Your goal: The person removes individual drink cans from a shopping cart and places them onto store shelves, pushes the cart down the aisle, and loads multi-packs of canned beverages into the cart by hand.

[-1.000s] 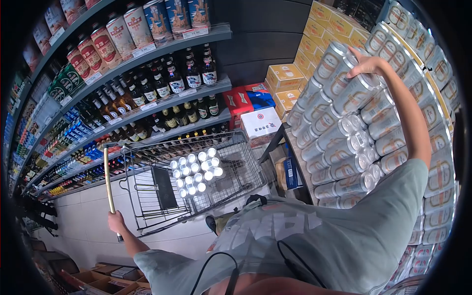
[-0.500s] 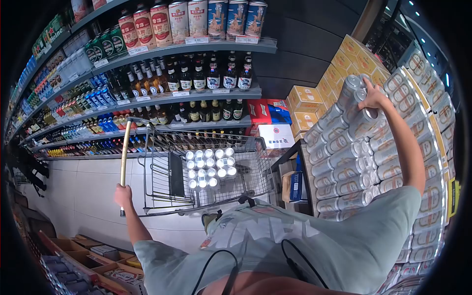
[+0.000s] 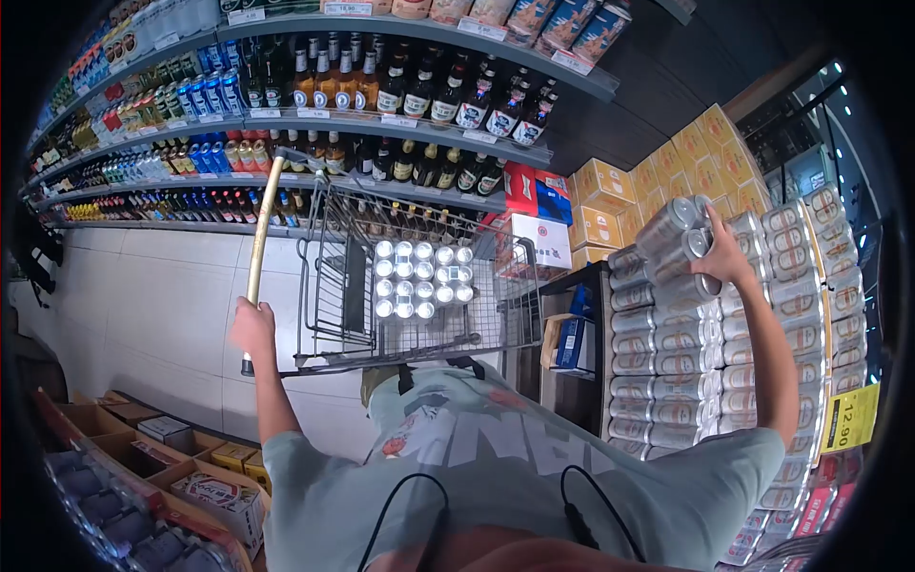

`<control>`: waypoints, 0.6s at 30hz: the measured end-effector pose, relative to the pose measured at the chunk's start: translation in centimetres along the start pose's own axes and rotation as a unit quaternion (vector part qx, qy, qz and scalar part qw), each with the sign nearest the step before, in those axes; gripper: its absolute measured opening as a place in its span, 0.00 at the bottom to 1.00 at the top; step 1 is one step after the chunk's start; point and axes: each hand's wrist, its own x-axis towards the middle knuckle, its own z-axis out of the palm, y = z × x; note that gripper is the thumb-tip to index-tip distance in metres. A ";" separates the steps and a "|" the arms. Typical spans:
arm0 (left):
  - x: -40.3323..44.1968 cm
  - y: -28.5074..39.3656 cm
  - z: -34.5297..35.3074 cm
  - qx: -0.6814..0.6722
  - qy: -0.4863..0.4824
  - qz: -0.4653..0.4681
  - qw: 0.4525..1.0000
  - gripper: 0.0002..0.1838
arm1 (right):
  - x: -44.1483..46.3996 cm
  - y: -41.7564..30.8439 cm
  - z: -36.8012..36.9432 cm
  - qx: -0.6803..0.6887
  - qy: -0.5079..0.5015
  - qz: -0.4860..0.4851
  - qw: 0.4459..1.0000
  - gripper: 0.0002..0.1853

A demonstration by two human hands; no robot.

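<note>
My left hand [image 3: 253, 327] is wrapped round the pale handle bar [image 3: 259, 238] of a wire shopping cart [image 3: 510, 319], near the bar's lower end. Several silver-topped cans [image 3: 410, 278] stand upright in rows inside the basket. On the right, my right hand [image 3: 724, 253] grips a shrink-wrapped pack of silver cans [image 3: 675, 238] from its right side, fingers over the top and thumb lower down. The pack is tilted at the upper end of the big stack of cans [image 3: 667, 367]; whether it still touches the stack I cannot tell.
Beyond the cart run shelves [image 3: 372, 119] of bottled and canned drinks. Yellow cartons [image 3: 705, 157] are piled at the back right. A dark rack [image 3: 562, 386] with a blue box stands between cart and can stack. Open cardboard boxes [image 3: 143, 448] lie at lower left.
The camera view has shifted, so shelves sit higher and the cart shows higher in view. My right hand keeps its grip on the pack, and my left hand stays on the bar.
</note>
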 end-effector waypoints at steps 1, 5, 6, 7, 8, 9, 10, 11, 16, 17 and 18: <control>0.0 0.0 0.0 0.002 -0.001 0.002 1.000 0.14 | -0.9 -4.7 0.2 0.052 -0.057 0.008 0.997 0.69; 0.2 -0.2 0.3 0.016 -0.002 0.015 1.000 0.15 | -2.0 -14.3 7.6 0.157 -0.177 -0.113 0.965 0.66; 0.3 -0.2 0.6 0.000 -0.011 0.013 1.000 0.16 | -2.6 -17.3 9.5 0.157 -0.200 -0.129 0.959 0.66; 0.2 -0.3 0.7 -0.015 -0.022 0.007 1.000 0.16 | -3.4 -19.8 11.6 0.155 -0.226 -0.147 0.950 0.66; 0.4 -0.5 0.8 -0.030 -0.028 0.000 0.999 0.17 | -3.7 -21.7 14.2 0.134 -0.233 -0.189 0.945 0.65; 0.3 -1.4 0.6 -0.018 -0.039 -0.008 0.999 0.17 | -4.2 -27.0 15.7 0.140 -0.307 -0.196 0.921 0.64; 0.5 -0.8 0.3 -0.015 -0.041 -0.007 0.999 0.17 | -4.4 -29.1 16.5 0.133 -0.323 -0.210 0.913 0.63; 0.6 -0.5 0.1 -0.013 -0.042 -0.004 0.999 0.18 | -4.3 -30.7 17.4 0.132 -0.342 -0.223 0.903 0.63; 0.7 -0.7 0.2 -0.016 -0.058 -0.020 0.998 0.19 | -3.2 -33.4 21.5 0.132 -0.357 -0.244 0.892 0.66; 0.6 -0.6 0.2 -0.015 -0.055 -0.015 0.998 0.18 | -2.8 -33.0 22.7 0.132 -0.347 -0.240 0.897 0.66; 0.6 -0.6 0.2 -0.015 -0.052 -0.011 0.999 0.18 | -2.4 -32.6 23.5 0.132 -0.336 -0.236 0.902 0.67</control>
